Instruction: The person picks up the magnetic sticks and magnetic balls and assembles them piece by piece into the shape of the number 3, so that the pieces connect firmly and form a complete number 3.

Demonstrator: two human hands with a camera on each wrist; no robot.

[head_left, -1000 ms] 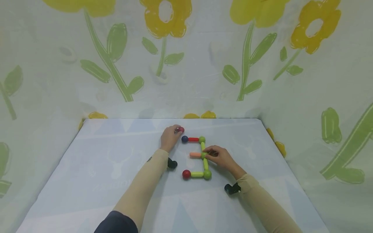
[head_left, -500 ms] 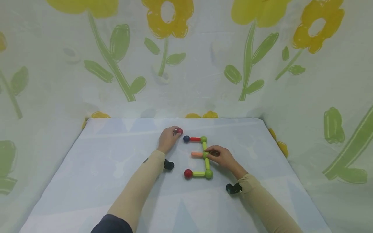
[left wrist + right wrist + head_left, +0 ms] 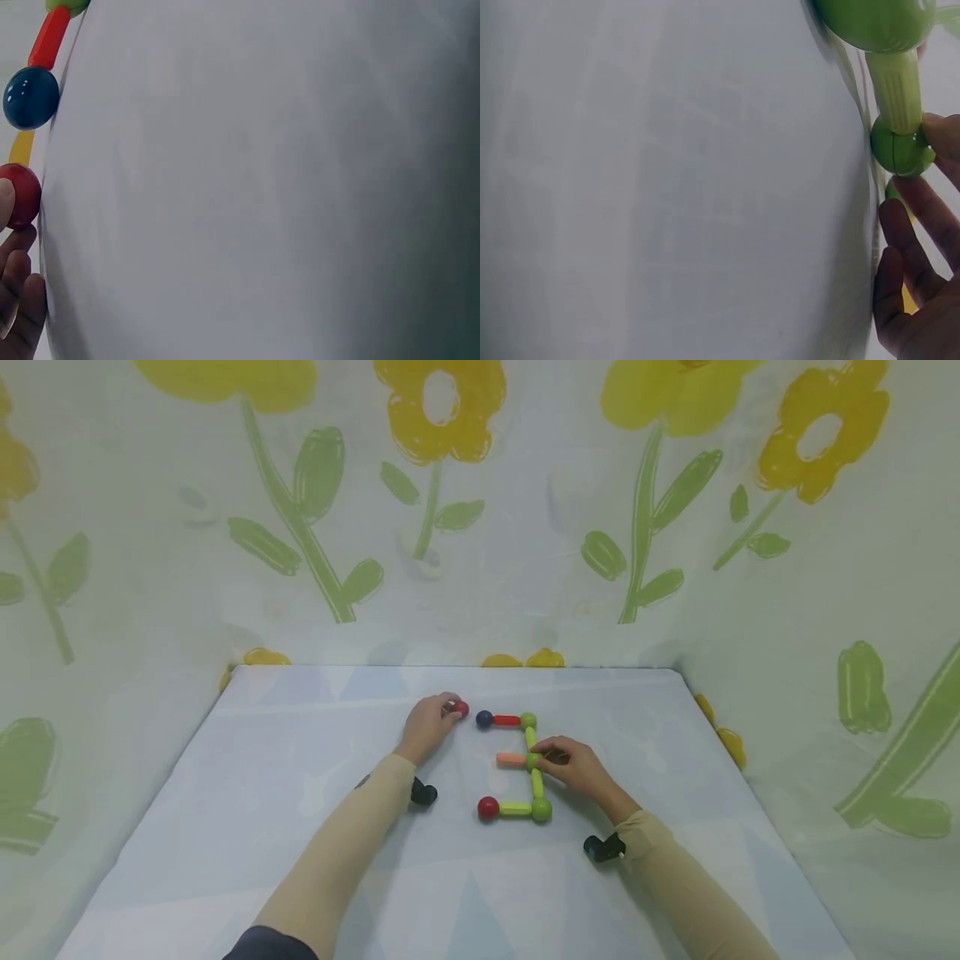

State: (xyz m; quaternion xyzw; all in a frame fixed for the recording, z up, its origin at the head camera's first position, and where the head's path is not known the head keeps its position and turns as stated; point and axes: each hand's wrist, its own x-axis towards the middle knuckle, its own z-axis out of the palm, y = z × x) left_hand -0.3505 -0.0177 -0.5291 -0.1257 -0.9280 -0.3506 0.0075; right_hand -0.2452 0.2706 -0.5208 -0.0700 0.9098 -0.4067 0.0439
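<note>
Building a stick-and-ball figure: left hand (image 3: 427, 727) pinches a red ball (image 3: 461, 709), right hand (image 3: 573, 766) pinches the middle green ball (image 3: 532, 761); next probably capping the orange stick (image 3: 510, 761).

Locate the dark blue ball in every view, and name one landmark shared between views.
Head: blue ball, left end of the top red rod, centre table.
Left wrist: top-left edge, below the red rod.
Right wrist: not in it.
Shared landmark: that red rod, seen by head and left wrist.
</note>
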